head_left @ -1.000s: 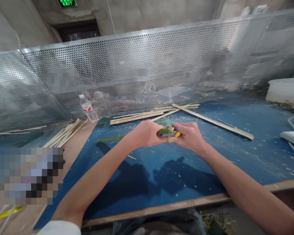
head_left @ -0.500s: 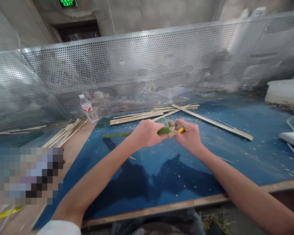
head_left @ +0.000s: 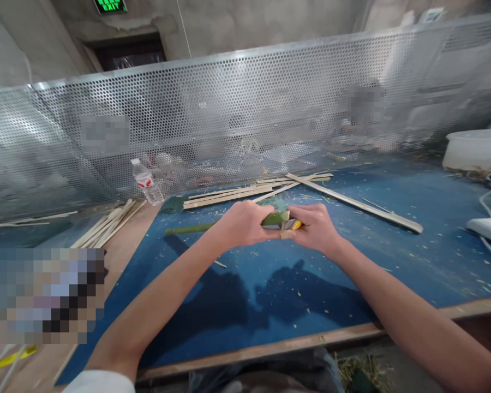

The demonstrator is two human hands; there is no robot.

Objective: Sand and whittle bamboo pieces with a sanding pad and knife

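My left hand [head_left: 245,222] is closed around a green bamboo strip [head_left: 192,228], held above the blue table mat. The strip's long end sticks out to the left, its short end [head_left: 279,218] to the right between my hands. My right hand [head_left: 314,226], closed, grips a small yellow-and-grey tool [head_left: 297,224] that looks like a knife, mostly hidden by the fingers. The tool is at the strip's right end, with my right thumb close above. A tan wrapping or scrap [head_left: 287,234] shows just below; I cannot tell which.
Pale bamboo strips [head_left: 229,195] lie behind my hands, one long strip [head_left: 360,206] slanting right. A plastic bottle [head_left: 146,183] and more strips [head_left: 106,224] are at the left. A perforated metal screen [head_left: 237,103] stands behind. A white tub [head_left: 472,152] stands far right. Shavings dot the mat [head_left: 393,267].
My right hand has shifted slightly left and turned, its thumb now nearer the strip's right end. The green strip's far end reaches slightly further left. Both hands keep their hold.
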